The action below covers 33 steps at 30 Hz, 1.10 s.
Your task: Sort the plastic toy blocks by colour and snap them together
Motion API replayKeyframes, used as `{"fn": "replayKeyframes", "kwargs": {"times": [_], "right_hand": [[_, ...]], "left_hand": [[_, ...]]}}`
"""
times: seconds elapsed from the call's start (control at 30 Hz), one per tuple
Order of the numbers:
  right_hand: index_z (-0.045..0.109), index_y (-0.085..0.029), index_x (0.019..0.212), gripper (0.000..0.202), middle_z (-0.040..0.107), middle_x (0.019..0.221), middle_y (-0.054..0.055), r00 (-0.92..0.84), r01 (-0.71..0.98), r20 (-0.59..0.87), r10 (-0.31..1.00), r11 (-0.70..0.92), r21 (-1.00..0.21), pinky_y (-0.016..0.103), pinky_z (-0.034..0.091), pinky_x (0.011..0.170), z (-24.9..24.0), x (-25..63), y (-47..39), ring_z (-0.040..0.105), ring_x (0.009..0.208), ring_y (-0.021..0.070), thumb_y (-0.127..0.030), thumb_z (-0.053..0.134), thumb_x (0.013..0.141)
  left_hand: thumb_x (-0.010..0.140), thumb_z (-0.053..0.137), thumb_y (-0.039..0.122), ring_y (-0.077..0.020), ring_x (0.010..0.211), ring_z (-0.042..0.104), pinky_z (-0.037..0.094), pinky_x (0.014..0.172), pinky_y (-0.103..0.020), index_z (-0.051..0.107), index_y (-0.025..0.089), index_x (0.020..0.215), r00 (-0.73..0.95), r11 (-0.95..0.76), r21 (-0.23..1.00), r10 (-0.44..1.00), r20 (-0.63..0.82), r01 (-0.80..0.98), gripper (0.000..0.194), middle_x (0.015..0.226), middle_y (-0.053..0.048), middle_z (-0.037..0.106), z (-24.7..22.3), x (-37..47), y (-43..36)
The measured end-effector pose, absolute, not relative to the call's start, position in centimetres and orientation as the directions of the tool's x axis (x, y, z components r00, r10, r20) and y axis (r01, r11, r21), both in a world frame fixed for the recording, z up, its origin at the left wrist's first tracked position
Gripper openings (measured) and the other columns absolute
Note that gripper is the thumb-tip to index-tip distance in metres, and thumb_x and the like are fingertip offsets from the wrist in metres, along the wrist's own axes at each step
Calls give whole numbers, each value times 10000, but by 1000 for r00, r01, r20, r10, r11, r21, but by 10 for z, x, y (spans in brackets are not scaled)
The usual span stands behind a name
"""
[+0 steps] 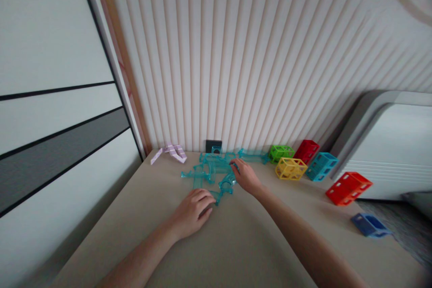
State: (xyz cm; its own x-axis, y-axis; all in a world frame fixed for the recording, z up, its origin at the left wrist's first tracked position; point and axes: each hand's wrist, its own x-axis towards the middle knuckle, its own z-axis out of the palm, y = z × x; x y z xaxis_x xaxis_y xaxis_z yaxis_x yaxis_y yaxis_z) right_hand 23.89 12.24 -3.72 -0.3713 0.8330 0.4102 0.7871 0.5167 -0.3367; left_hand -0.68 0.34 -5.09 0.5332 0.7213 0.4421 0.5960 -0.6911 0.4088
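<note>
Several see-through teal plastic pieces [218,165] lie in a loose group on the table, close to the wall. My left hand [196,210] rests at the near side of the group, its fingers curved and apart, beside a small teal piece [216,196]. At the right side of the group is my right hand [243,173], with thumb and fingertips drawn together at the edge of a teal piece. Whatever is between those fingertips is too small to make out. Just below that hand's fingers sits a rounded teal piece [227,183].
Green [281,153], yellow [290,169], dark red [306,150], teal [321,166], orange-red [348,188] and blue [370,225] openwork blocks line the right. Folded striped strips [173,152] lie at back left. A black square [213,145] is against the ribbed wall [216,54].
</note>
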Motion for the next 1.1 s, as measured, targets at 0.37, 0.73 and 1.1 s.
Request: {"fn": "replayKeyframes", "kwargs": {"times": [0.37,0.73,1.1], "right_hand": [[565,-207,1095,267,681,1063,122,-94,724,498,862,403,-560,399,530,870,-62,244,122,669,1006,265,-320,347,992],[515,-219,1031,302,718,995,99,109,453,319,941,239,-859,304,504,530,-64,242,131,707,577,199,-467,376,929],[543,-187,976,524,749,906,102,237,30,129,963,125,-992,297,538,508,-52,241,133,648,449,149,-680,515,804]], "left_hand": [[897,583,141,-227,1059,622,514,969,-398,661,228,1121,540,-676,406,736,408,615,252,1092,-57,690,-51,-7,4],[902,575,129,-226,1065,616,503,975,-397,656,212,1113,550,-675,402,738,391,618,240,1093,-58,688,-51,-7,3],[912,574,136,-229,1074,615,507,984,-405,651,211,1103,557,-669,387,743,370,635,220,1106,-60,685,-49,-6,4]]}}
